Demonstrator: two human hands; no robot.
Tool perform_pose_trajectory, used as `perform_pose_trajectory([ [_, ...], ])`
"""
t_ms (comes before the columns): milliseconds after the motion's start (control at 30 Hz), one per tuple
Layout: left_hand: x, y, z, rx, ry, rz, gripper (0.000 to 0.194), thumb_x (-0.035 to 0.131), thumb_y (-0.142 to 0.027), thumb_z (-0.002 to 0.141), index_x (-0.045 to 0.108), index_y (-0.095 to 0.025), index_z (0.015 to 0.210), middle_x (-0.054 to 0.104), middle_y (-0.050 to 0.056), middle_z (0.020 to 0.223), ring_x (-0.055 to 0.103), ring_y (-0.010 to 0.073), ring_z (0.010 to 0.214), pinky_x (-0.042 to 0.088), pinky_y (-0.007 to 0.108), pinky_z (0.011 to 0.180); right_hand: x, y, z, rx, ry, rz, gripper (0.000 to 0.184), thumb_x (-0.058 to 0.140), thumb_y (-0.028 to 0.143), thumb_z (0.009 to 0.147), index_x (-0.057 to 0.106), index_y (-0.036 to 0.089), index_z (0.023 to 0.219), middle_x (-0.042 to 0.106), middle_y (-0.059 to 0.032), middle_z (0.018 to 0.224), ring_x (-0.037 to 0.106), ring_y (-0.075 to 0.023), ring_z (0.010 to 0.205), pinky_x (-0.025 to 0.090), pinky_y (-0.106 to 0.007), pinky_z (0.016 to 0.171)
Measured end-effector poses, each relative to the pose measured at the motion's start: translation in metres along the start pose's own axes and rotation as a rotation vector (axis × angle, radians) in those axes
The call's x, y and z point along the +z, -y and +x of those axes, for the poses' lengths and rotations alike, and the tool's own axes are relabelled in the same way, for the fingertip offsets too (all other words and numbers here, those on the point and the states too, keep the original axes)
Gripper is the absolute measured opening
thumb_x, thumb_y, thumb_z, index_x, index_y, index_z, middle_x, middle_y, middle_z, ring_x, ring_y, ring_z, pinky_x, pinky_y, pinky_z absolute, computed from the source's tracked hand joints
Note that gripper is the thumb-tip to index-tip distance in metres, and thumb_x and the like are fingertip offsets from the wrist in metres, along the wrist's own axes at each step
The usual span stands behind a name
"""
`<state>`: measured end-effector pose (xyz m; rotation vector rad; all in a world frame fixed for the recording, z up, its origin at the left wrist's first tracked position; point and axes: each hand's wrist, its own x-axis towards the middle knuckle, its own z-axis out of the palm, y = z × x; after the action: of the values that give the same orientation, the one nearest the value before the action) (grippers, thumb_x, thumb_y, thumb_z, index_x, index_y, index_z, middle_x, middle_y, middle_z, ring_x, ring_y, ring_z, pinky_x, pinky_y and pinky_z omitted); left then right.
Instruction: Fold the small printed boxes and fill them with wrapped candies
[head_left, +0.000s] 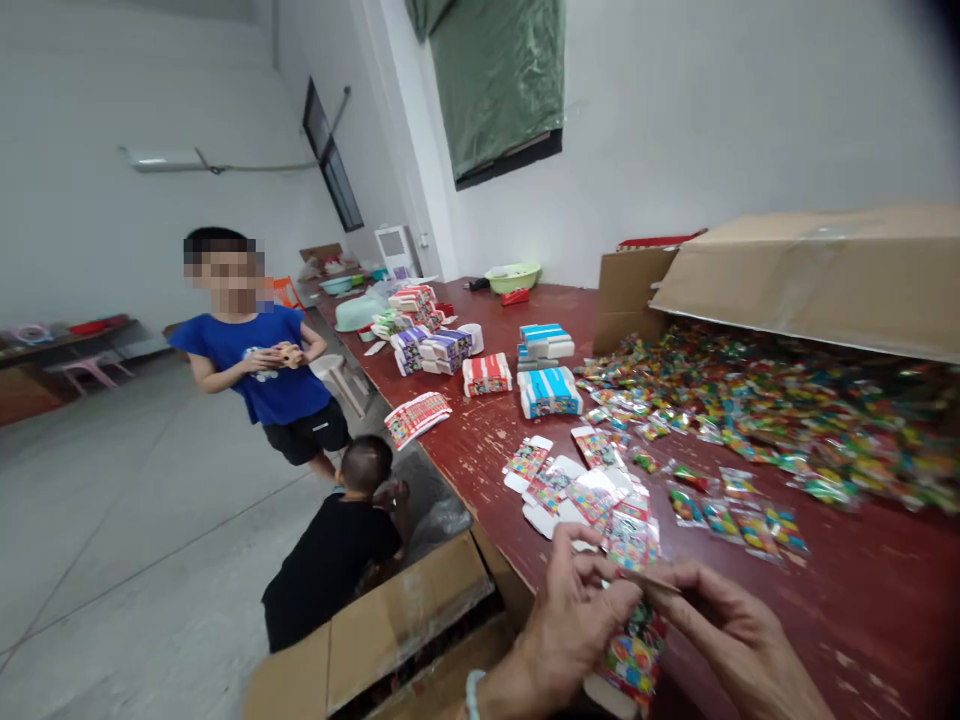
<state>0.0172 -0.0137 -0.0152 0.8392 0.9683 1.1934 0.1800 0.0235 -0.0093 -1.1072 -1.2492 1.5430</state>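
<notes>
My left hand [574,620] and my right hand [731,625] meet at the bottom of the view, above the near edge of the dark red table [885,600]. Both pinch one small colourful printed box [634,650], which hangs between them. Just beyond my fingers lie several flat unfolded boxes [585,490] of the same print. To the right of those lie small clear packets of coloured sweets [739,520].
A tipped cardboard carton [810,270] spills a big heap of sweet packets [772,400]. Stacks of folded boxes [550,390] stand further along the table. An open carton [397,630] sits on the floor at left, with a person in black [337,550] crouched beside it and a person in blue [262,370] standing behind.
</notes>
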Motion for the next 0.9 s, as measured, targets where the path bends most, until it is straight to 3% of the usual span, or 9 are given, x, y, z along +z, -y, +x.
perform_pose_trajectory([
  [67,0.003,0.003,-0.001,-0.098,0.081,-0.095,0.058,0.076,-0.057,0.074,0.047,-0.024,0.113,0.064,0.000,0.080,0.063,0.0123,0.059,0.046,0.022,0.055,0.003,0.005,-0.007,-0.085,-0.034,-0.028,0.037,0.081,0.055,0.064,0.074,0.019,0.069,0.071,-0.0059,0.069,0.065,-0.0210,0.063,0.057,-0.029,0.058],
  [133,0.007,0.001,-0.003,-0.241,0.181,-0.149,0.056,0.057,-0.068,0.083,0.051,-0.020,0.111,0.066,0.003,0.073,0.064,0.0161,0.048,0.048,0.025,0.046,0.006,0.010,-0.012,-0.148,-0.019,-0.082,0.034,0.074,0.054,0.075,0.075,0.019,0.079,0.069,-0.0038,0.069,0.061,-0.0174,0.059,0.052,-0.026,0.053],
  [200,0.010,-0.003,-0.002,-0.331,0.135,-0.140,0.054,0.050,-0.068,0.087,0.054,-0.018,0.107,0.067,0.003,0.067,0.060,0.0147,0.041,0.048,0.025,0.042,0.006,0.012,-0.013,-0.194,0.022,-0.169,0.032,0.068,0.051,0.083,0.073,0.019,0.079,0.067,-0.0026,0.070,0.061,-0.0158,0.061,0.050,-0.025,0.056],
  [267,0.013,-0.008,0.000,-0.366,0.103,-0.083,0.057,0.047,-0.070,0.088,0.058,-0.016,0.100,0.067,0.002,0.062,0.058,0.0133,0.038,0.047,0.023,0.041,0.005,0.014,-0.012,-0.169,0.018,-0.168,0.033,0.065,0.049,0.086,0.069,0.018,0.074,0.064,-0.0008,0.065,0.060,-0.0144,0.058,0.049,-0.025,0.057],
  [400,0.017,-0.012,0.005,-0.356,0.105,0.018,0.069,0.044,-0.080,0.082,0.062,-0.013,0.079,0.065,0.003,0.055,0.057,0.0122,0.039,0.045,0.022,0.041,0.002,0.015,-0.006,-0.041,0.056,-0.067,0.026,0.069,0.043,0.082,0.068,0.018,0.091,0.069,-0.0007,0.074,0.060,-0.0122,0.050,0.048,-0.024,0.051],
  [533,0.017,-0.012,0.005,-0.323,0.133,0.056,0.076,0.041,-0.086,0.077,0.063,-0.013,0.075,0.067,0.006,0.058,0.057,0.0122,0.041,0.046,0.023,0.043,-0.002,0.015,0.000,-0.090,-0.027,-0.155,0.019,0.068,0.034,0.081,0.070,0.016,0.083,0.069,-0.0014,0.073,0.062,-0.0128,0.061,0.049,-0.024,0.060],
  [633,0.014,-0.009,0.006,-0.301,0.136,0.093,0.076,0.041,-0.084,0.078,0.065,-0.013,0.086,0.065,0.004,0.056,0.055,0.0123,0.040,0.044,0.022,0.042,-0.006,0.016,-0.002,-0.198,0.046,-0.227,0.018,0.065,0.033,0.084,0.073,0.017,0.086,0.072,-0.0036,0.080,0.064,-0.0153,0.070,0.051,-0.027,0.068],
  [800,0.011,0.000,0.007,-0.308,0.087,0.085,0.078,0.037,-0.079,0.085,0.058,-0.016,0.126,0.063,0.002,0.057,0.055,0.0145,0.039,0.043,0.023,0.040,-0.008,0.021,-0.013,-0.293,0.300,-0.218,0.024,0.056,0.037,0.095,0.071,0.019,0.088,0.070,-0.0068,0.110,0.065,-0.0176,0.096,0.050,-0.031,0.088],
  [900,0.013,0.003,0.002,-0.264,0.039,0.029,0.065,0.051,-0.067,0.088,0.048,-0.023,0.135,0.064,0.000,0.063,0.059,0.0151,0.046,0.049,0.026,0.047,-0.017,0.016,-0.005,-0.325,0.304,-0.310,0.027,0.052,0.038,0.097,0.072,0.021,0.097,0.069,-0.0053,0.109,0.063,-0.0165,0.098,0.048,-0.031,0.091],
])
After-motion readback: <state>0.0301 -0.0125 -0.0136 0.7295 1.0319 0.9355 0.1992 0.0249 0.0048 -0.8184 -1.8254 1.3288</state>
